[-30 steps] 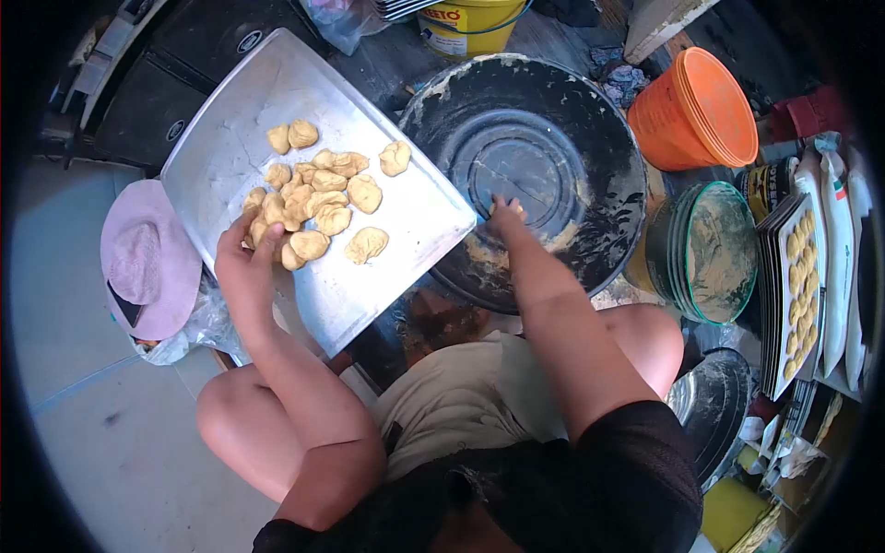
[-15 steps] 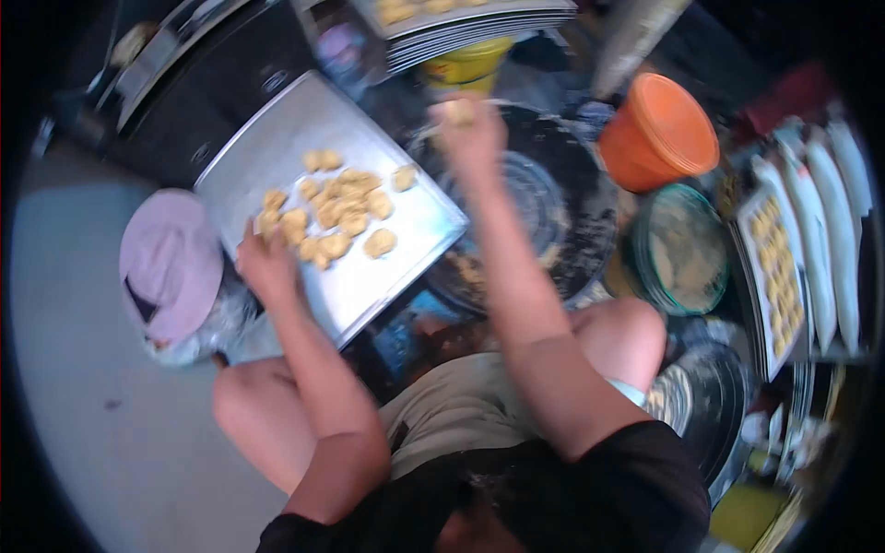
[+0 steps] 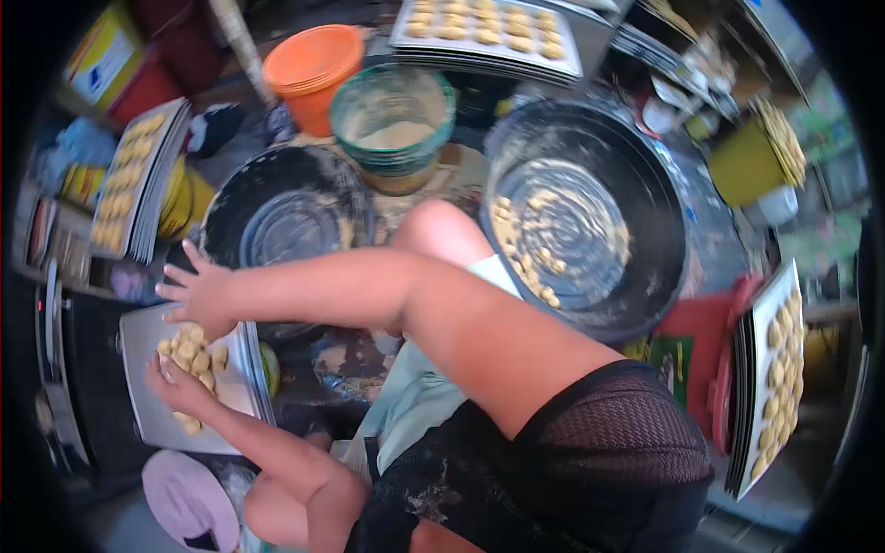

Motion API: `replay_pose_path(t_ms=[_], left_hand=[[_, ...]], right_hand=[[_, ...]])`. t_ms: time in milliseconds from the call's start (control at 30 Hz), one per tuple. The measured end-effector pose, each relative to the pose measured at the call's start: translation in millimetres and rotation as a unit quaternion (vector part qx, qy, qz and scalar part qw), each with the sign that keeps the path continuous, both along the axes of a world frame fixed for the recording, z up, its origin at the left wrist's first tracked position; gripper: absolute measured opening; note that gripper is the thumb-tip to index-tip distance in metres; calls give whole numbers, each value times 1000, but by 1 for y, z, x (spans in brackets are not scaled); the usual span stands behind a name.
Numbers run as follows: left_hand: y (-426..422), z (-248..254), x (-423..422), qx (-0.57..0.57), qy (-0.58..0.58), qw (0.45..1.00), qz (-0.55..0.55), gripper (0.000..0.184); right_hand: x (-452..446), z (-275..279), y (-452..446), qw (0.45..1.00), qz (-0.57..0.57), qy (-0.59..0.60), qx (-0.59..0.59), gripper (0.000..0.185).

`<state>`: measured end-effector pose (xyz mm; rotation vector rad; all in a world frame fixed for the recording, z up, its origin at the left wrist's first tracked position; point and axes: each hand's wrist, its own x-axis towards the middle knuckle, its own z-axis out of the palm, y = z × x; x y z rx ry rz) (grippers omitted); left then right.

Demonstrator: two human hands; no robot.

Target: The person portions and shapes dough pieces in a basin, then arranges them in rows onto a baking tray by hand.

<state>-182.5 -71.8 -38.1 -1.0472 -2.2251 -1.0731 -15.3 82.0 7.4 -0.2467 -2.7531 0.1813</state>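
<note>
A loose heap of pale yellow dough balls (image 3: 191, 350) lies on a metal tray (image 3: 152, 419) at the left. My left hand (image 3: 178, 385) is at the near edge of the heap, fingers apart and touching or almost touching the dough. Just beyond the heap, my right hand (image 3: 201, 293) is held with its fingers spread wide and nothing in it. The right forearm passes in front of a black basin (image 3: 355, 198) dusted with flour. Under the hands, part of the tray and some dough are hidden.
A larger black basin (image 3: 659, 230) with scattered dough bits stands at the right. A green tub (image 3: 441, 115) of flour and orange buckets (image 3: 313, 69) are behind. Stacked trays of shaped dough stand at the back (image 3: 567, 63), left (image 3: 175, 138) and right (image 3: 754, 405). A pink hat (image 3: 184, 493) lies near the tray.
My view has swung to the right, so the tray now appears farther left. My right hand has come from over the black basin to the tray and has let go of its dough piece.
</note>
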Motion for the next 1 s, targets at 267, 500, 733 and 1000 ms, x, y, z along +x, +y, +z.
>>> replay_pose_path(t_ms=[267,500,733,1000], left_hand=[[112,71,234,-44,102,936,-335,24],[167,59,435,-193,127,789,-569,27],[175,-2,518,-305,41,680,-665,24],[198,-75,543,-287,21,679,-676,17]], right_hand=[[451,-56,121,933,-282,110,-195,42],[736,-307,-14,495,-585,-164,-622,80],[610,-409,-70,363,-710,90,-597,83],[586,-396,-1,454,-584,141,-658,67]])
